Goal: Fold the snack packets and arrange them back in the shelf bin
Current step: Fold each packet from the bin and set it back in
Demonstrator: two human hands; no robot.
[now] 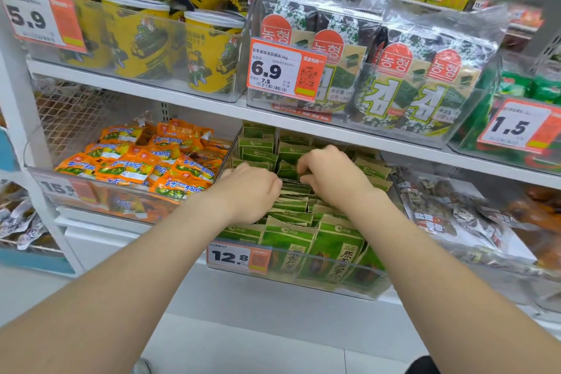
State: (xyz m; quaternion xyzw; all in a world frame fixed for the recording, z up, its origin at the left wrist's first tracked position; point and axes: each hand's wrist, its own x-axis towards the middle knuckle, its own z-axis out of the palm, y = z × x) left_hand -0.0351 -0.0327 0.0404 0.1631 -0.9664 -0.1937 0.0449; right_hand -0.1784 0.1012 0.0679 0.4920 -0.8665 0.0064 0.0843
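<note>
A clear shelf bin (303, 275) on the lower shelf holds several green and tan snack packets (288, 240) standing in rows. Both my hands reach into the middle of the bin. My left hand (247, 188) lies over the packet tops with its fingers curled down among them. My right hand (326, 171) is further back, its fingertips curled and pinching the top edge of a green packet (288, 171). What the left fingers hold is hidden under the hand.
A price tag reading 12.8 (238, 256) hangs on the bin front. Orange packets (145, 161) fill the bin to the left, dark packets (449, 212) the bin to the right. The shelf above (197, 100) carries yellow cups (206, 51) and seaweed packs (419, 79).
</note>
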